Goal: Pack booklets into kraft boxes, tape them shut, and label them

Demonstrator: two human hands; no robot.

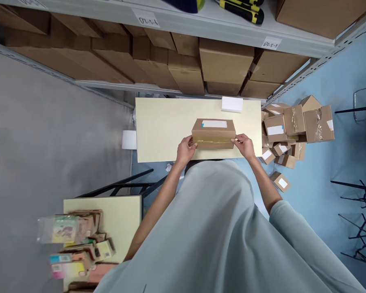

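A cardboard box lies near the front edge of the pale yellow table. On its top is a white label, and shiny tape runs along the side facing me. The fingers of my left hand are closed on the box's near left corner. At the near right corner, my right hand pinches the box by the tape's end. Behind the box, toward the back edge, sits a small white box or pad.
Above the table runs a metal shelf loaded with cardboard cartons; yellow-black tools lie on it. Labelled parcels are heaped on the floor at right. A second table at lower left bears packaged goods.
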